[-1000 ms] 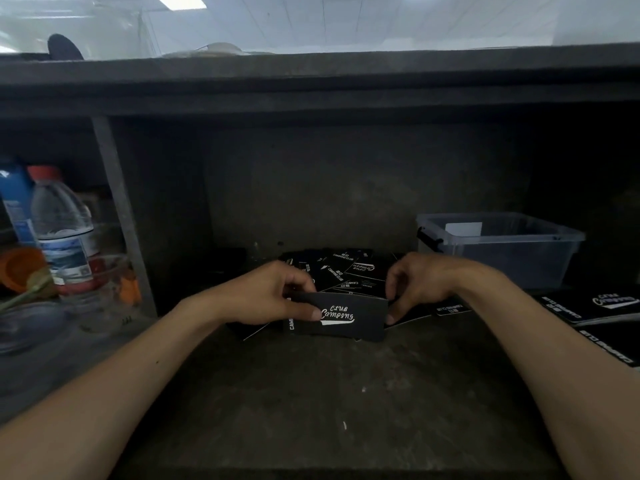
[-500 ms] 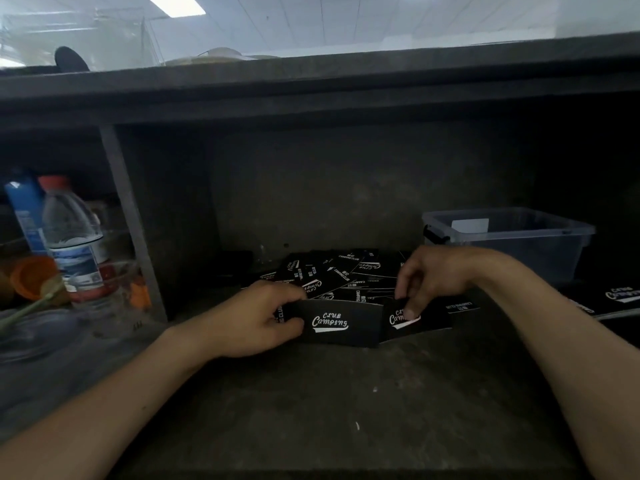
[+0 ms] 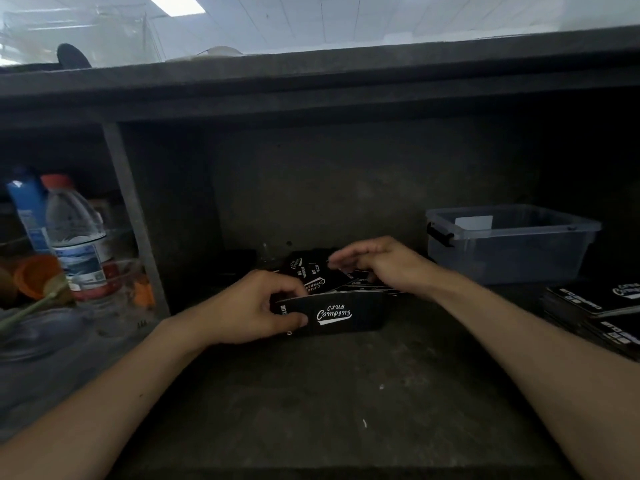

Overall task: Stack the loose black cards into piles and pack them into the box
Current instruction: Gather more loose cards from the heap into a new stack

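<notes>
A held stack of black cards point(image 3: 343, 315) is gripped at its left end by the left hand point(image 3: 256, 306): the thumb is laid across the printed front and the other fingers are curled behind, so the grip is narrow and closed round the stack. The stack is held on its long edge just above the dark shelf point(image 3: 311, 393), with its long axis running left to right and the white "Club Camping" lettering turned upright toward the camera.

The right hand point(image 3: 377, 263) is spread flat, palm down, with its fingers straight and pointed left over the loose cards point(image 3: 311, 271). Nothing is held in it; whether the fingertips are touching the cards cannot be told because of blur.

The loose cards are heaped just behind the held stack at mixed angles, and their number cannot be counted. 1 clear plastic box point(image 3: 512, 251) is seen at the right rear, well apart from both hands, with 1 white piece visible through its wall. At least 2 finished piles point(image 3: 595, 303) are laid at the far right edge. 1 water bottle point(image 3: 76, 233) is stood in the left compartment.
</notes>
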`<state>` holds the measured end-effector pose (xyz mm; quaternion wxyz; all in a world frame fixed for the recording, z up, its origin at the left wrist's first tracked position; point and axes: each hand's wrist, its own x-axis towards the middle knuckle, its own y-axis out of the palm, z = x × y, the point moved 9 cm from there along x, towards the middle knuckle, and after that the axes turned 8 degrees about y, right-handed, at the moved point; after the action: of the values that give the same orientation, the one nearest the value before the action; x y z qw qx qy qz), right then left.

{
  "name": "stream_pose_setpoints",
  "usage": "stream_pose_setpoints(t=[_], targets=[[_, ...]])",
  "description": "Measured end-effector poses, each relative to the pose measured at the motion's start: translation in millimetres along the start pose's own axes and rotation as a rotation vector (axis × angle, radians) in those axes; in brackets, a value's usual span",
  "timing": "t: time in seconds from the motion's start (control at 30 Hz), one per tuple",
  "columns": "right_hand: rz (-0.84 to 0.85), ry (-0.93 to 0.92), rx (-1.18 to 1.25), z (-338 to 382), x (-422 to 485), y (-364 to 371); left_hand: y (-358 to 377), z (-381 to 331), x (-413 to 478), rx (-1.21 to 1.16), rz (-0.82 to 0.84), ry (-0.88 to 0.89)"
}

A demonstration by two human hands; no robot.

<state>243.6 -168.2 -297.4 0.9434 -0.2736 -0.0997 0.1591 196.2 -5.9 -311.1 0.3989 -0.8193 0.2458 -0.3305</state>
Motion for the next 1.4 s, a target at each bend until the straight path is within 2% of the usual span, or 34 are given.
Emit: stream_pose_setpoints(t=[0.13,0.27,0.33,0.4,0.47,0.53,0.7,0.77,0.83,1.03,1.13,1.27,1.4], targets=[[0.062,-0.01,-0.263,-14.2,16.1,14.6,-7.3,0.4,-5.3,-0.101,0.053,-0.044],[-0.106,-0.009,-0.772,-11.7,10.0,-17.7,-3.4,3.0,-5.4,-0.098,0.044,-0.05],[-0.145,0.035,-0.893,-12.8,0.0,-29.3,3.0,0.9,-3.6,-0.092,0.048,-0.031],[-0.159,-0.001,-0.87,-12.4,-3.3,-26.5,8.0,-4.9,-1.7,-0.082,0.044,0.01],[-0.09,-0.052,-0.762,-15.2,1.6,-12.7,13.2,-9.2,-0.3,-0.072,0.051,0.03],[0.009,-0.048,-0.691,-19.8,9.4,-1.2,17.0,-10.0,-0.7,-0.081,0.063,0.025],[0.1,-0.015,-0.475,-18.9,2.6,-6.9,13.7,-7.4,-1.9,-0.103,0.032,0.002],[0.162,0.031,-0.485,-19.0,-9.4,-11.0,15.3,-9.7,-1.5,-0.099,0.041,0.005],[0.191,0.08,-0.619,-20.9,-18.9,-12.3,16.1,-10.6,-1.6,-0.081,0.052,0.005],[0.157,0.119,-0.693,-25.0,-12.6,-11.7,15.8,-14.2,-2.0,-0.112,0.049,-0.018],[0.089,0.121,-0.699,-29.1,-9.2,-19.3,15.2,-15.3,-1.5,-0.113,0.045,-0.01],[-0.043,0.032,-0.795,-33.0,-1.3,-23.0,15.7,-13.3,-1.3,-0.1,0.042,-0.009],[-0.131,-0.031,-0.781,-26.3,0.7,-26.0,14.6,-10.2,-1.6,-0.066,0.039,-0.014]])
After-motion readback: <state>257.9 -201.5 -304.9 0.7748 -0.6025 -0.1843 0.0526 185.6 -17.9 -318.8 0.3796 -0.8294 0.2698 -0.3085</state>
